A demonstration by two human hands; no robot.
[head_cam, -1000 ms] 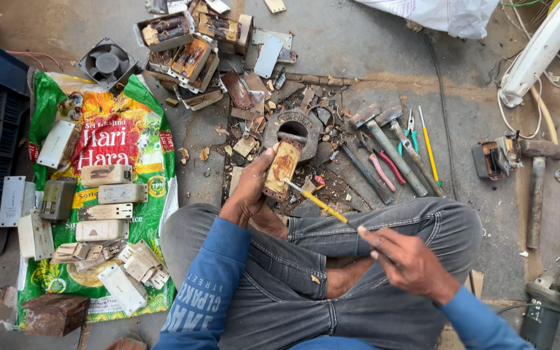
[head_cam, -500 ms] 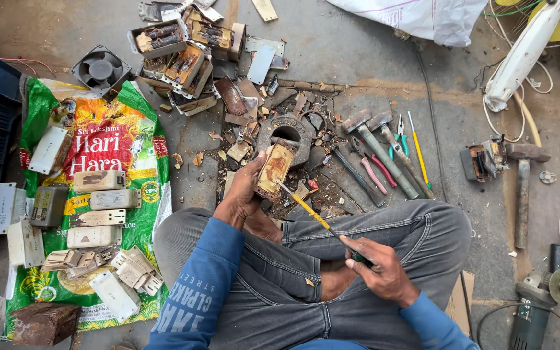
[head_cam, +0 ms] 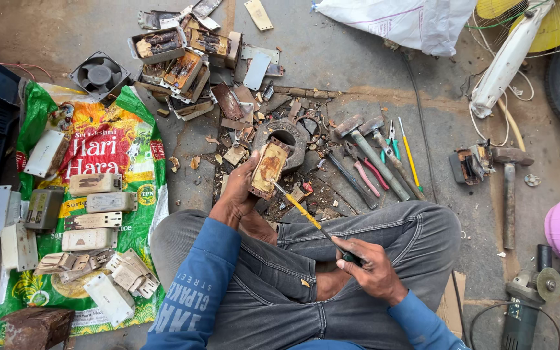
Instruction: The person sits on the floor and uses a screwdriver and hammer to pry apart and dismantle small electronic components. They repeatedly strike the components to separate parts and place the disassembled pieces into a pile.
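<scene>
Clenched around a rusty transformer block (head_cam: pixel 269 169), the left hand (head_cam: pixel 238 198) props it on the floor beside a metal ring (head_cam: pixel 286 137). Right hand (head_cam: pixel 371 269) grasps a yellow screwdriver (head_cam: pixel 309 217), its tip touching the block's lower edge.

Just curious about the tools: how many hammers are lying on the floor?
3. Two hammers lie side by side right of the scrap pile; a third hammer lies farther right beside the angle grinder. More may be hidden under scrap.

Rusty rectangular transformer (head_cam: pixel 268 168) held upright, yellow-handled screwdriver (head_cam: pixel 306 214) touching it.
</scene>
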